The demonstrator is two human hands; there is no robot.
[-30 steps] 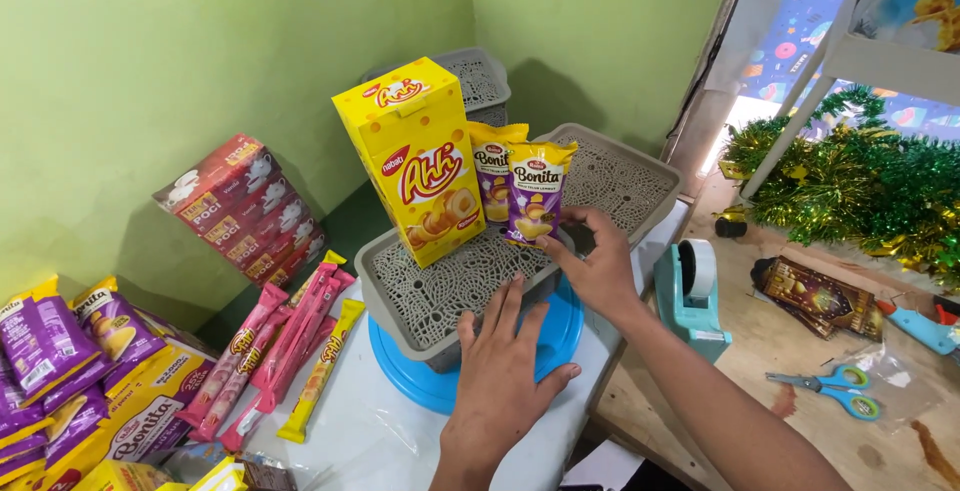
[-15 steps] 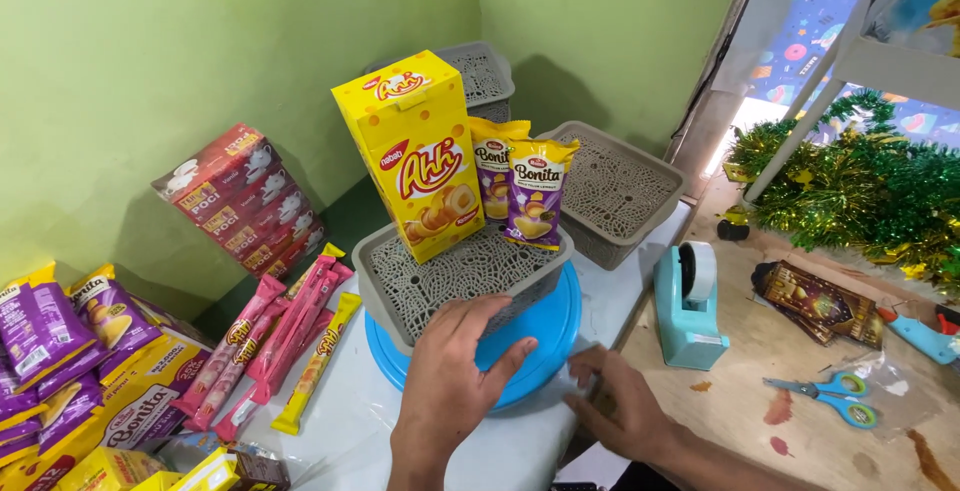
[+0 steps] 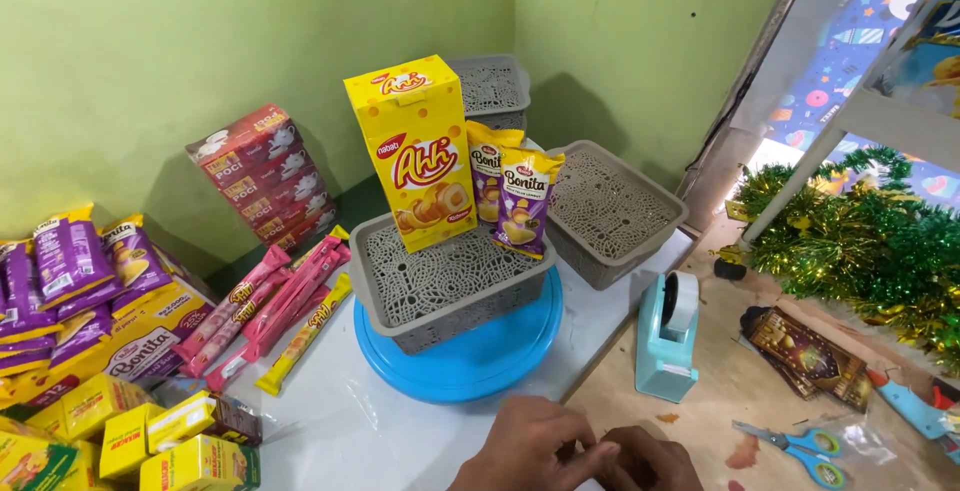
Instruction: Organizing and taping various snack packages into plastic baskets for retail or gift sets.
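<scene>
Both hands meet at the bottom edge of the view. My left hand (image 3: 525,446) lies over my right hand (image 3: 645,461), fingers bunched together; whether anything small is pinched between them I cannot tell. Just beyond them a grey upturned basket (image 3: 440,286) rests on a round blue plate (image 3: 480,356). A tall yellow snack box (image 3: 420,151) and two small snack packets (image 3: 525,201) stand upright on the basket.
Two more grey baskets (image 3: 615,206) sit behind. A light blue tape dispenser (image 3: 668,336), blue scissors (image 3: 800,443) and green tinsel (image 3: 870,241) lie right. Pink and yellow snack sticks (image 3: 285,301), red boxes (image 3: 260,176), purple packets (image 3: 70,271) and yellow boxes (image 3: 130,431) fill the left.
My left hand came off the basket and plate edge, and my right hand drew back from the snack packets. Both pulled toward me and came together at the bottom.
</scene>
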